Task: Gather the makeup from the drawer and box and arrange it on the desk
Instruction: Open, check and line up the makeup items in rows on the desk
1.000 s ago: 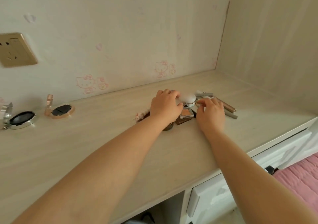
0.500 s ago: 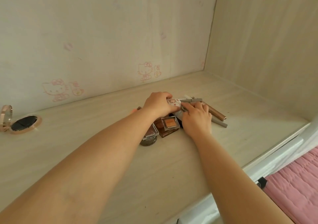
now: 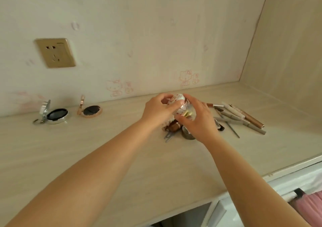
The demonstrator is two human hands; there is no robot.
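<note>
hands meet at the centre of the frame over a pale wood-grain tabletop [image 3: 122, 157]. the left hand [image 3: 157, 112] curls its fingers and thumb round the top of a small round white compact with a pink printed pattern and a rose-gold rim [image 3: 177, 103], and the right hand [image 3: 198, 120] clasps the same compact from the right and from below, so each grip is grasping it. the compact is lifted off the tabletop, tilted, with a pale yellow patch showing at its lower side.

directly below the hands lies a small heap of makeup: a brown cylindrical tube with a gold band [image 3: 173, 126], a round grey metal pot [image 3: 188, 135] and a thin metal tool [image 3: 168, 137], partly hidden by the hands. just right of the hands a cluster of slim grey, white and rose-gold pencils and tubes [image 3: 242, 117] lies fanned out on the tabletop.

at the left of the frame, near the wall, an open silver round compact with a dark inside [image 3: 55, 116] sits beside an open rose-gold round compact with a dark inside [image 3: 91, 111], the two apart from each other. a gold wall socket [image 3: 55, 52] is in the upper left. pink fabric [image 3: 310, 207] shows at the lower right corner.
</note>
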